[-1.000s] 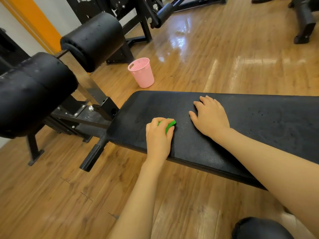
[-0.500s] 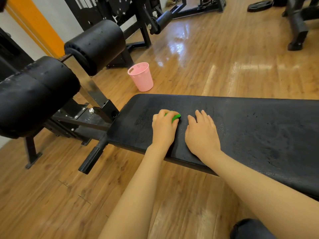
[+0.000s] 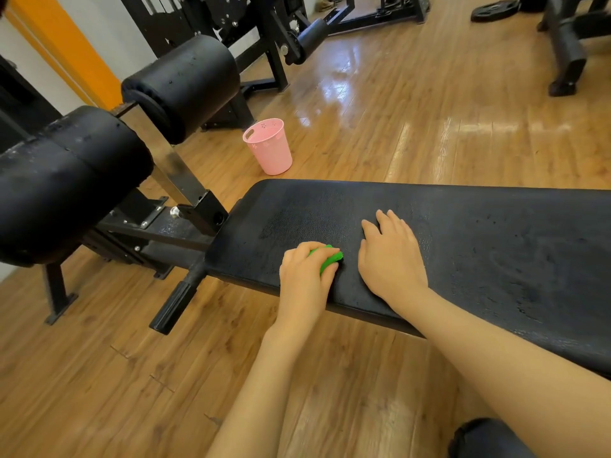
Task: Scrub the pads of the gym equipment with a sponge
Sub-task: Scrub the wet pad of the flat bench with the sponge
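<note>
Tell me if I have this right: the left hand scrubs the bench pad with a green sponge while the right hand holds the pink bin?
Not quite. The head view shows the right hand resting flat on the bench pad, not holding the pink bin, which stands on the floor beyond. The left hand does grip the green sponge.

Sponge (image 3: 327, 259) mostly under fingers

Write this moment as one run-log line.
left hand grips green sponge | sponge on bench pad | right hand flat on pad

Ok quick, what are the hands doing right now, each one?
Left hand: closed, gripping the green sponge on the bench pad.
Right hand: open, resting flat on the pad.
</note>
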Motion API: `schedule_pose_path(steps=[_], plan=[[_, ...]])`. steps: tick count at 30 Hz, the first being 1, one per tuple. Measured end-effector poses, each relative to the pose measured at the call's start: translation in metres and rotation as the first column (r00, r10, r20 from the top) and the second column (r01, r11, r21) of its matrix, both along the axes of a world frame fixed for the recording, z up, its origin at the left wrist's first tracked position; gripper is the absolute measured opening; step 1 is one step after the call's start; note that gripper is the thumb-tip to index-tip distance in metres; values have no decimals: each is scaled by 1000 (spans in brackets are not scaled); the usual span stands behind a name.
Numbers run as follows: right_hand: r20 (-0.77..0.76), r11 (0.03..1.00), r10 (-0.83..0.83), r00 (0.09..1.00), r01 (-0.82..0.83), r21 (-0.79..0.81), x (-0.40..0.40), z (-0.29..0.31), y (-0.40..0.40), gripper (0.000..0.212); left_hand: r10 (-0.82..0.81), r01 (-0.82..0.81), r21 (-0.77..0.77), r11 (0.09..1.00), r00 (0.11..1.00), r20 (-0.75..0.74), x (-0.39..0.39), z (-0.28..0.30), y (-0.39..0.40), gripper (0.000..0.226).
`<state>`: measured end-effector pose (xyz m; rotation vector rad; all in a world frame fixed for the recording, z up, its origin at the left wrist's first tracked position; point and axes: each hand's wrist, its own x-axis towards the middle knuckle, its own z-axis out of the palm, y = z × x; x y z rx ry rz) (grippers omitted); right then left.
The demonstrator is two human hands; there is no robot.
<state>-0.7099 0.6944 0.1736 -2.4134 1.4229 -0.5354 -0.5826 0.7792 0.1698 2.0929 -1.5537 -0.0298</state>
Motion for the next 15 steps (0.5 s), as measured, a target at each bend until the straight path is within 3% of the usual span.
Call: schedule_pose_path(steps=[8, 15], plan=[[-7, 999, 21, 1000, -21, -29, 1, 0, 0, 45, 124, -124, 13, 992, 991, -39, 9, 9, -48, 25], [-31, 999, 43, 999, -44, -15, -2, 2, 1, 57, 101, -102, -97, 990, 995, -8, 0, 0, 11, 23]])
